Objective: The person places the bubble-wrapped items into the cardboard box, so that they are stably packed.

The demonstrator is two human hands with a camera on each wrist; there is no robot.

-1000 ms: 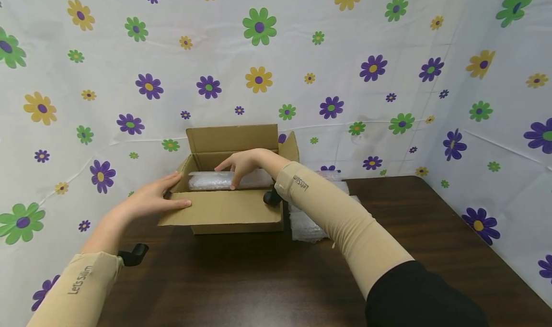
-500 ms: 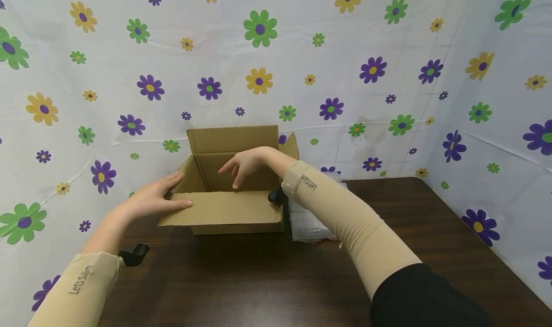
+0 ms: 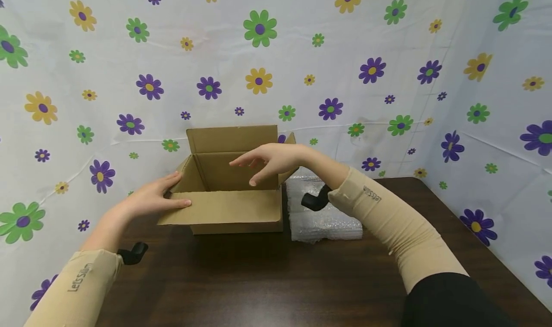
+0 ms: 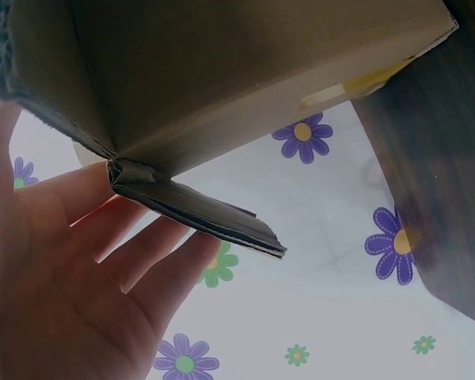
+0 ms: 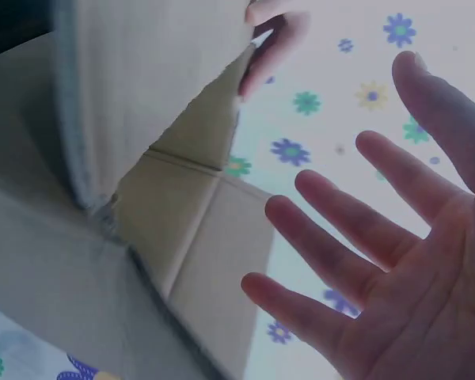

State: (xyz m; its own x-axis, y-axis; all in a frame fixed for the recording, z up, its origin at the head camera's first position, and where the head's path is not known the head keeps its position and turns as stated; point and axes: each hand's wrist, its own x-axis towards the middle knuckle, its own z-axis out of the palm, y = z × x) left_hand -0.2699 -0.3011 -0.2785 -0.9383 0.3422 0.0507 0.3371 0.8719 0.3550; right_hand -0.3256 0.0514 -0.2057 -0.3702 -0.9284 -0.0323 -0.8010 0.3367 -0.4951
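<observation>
An open cardboard box [image 3: 236, 212] stands on the dark wooden table, its front flap folded outward and its back flap upright. My left hand [image 3: 148, 200] grips the box's left front corner, thumb on the front flap and fingers at the left side. The left wrist view shows the fingers [image 4: 142, 237] of that hand behind a folded flap. Over the box's right end hovers my right hand [image 3: 280, 162], fingers spread and holding nothing; its bare palm faces the camera in the right wrist view. The front flap hides the bottom of the box.
Sheets of bubble wrap [image 3: 323, 219] lie on the table [image 3: 276, 279] just right of the box. Behind everything hangs a white cloth [image 3: 302, 30] printed with flowers, which also covers the right side.
My right hand lets go of a bubble-wrapped bundle inside the box, where it drops out of sight, then rises and moves right. My left hand stays at the corner.
</observation>
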